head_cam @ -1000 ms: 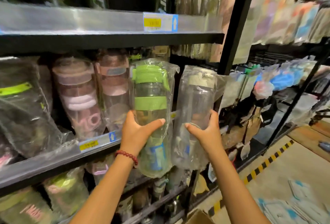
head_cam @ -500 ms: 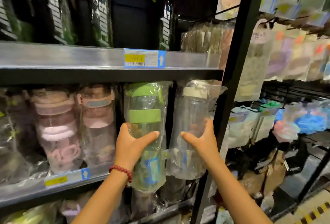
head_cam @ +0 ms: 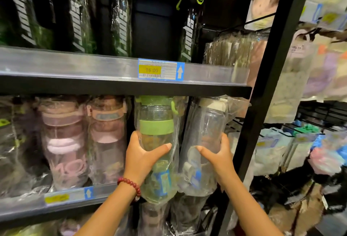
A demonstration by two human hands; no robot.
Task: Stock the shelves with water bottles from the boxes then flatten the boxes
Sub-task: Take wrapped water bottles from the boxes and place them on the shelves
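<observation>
The left hand [head_cam: 142, 157] grips a green-capped bottle [head_cam: 156, 141]; the right hand [head_cam: 218, 157] grips a white-capped bottle [head_cam: 208, 138] beside it, both upright at the shelf [head_cam: 62, 201] front, pink bottles [head_cam: 63, 141] left of the hands.

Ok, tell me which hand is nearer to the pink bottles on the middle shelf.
Left. The left hand, gripping the green-lidded bottle, sits just right of the pink bottles. The right hand holds the white-lidded bottle further right, beside the black upright.

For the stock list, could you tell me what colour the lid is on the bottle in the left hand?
Green, matching its band; the head view shows the green-lidded bottle in the left hand.
</observation>
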